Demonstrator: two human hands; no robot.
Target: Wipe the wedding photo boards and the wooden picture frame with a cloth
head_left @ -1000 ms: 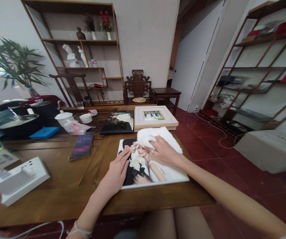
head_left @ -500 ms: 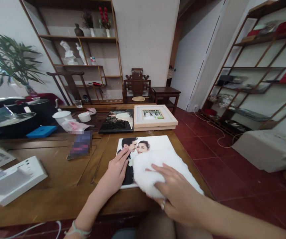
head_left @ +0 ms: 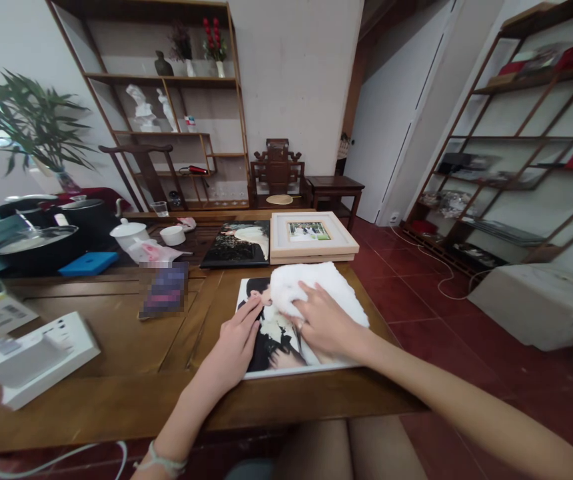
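A large photo print of a couple (head_left: 279, 347) lies flat near the front edge of the wooden table (head_left: 116, 347). My left hand (head_left: 236, 340) rests flat on the print's left edge, fingers stretched out. My right hand (head_left: 324, 320) presses a fluffy white cloth (head_left: 316, 283) down on the upper part of the print, fingers spread over the cloth. The cloth covers the top of the picture.
Behind the print lie a dark photo panel (head_left: 239, 243) and a light wooden framed photo (head_left: 311, 235). To the left are a white box (head_left: 36, 357), a blue block (head_left: 88, 264), a white teapot (head_left: 127, 235), a bowl (head_left: 172, 235) and dark pots (head_left: 36, 240). Shelves stand behind and right.
My right hand swept the white cloth from the top of the print down to its near edge and back up to the top. My left hand stayed on the left edge.
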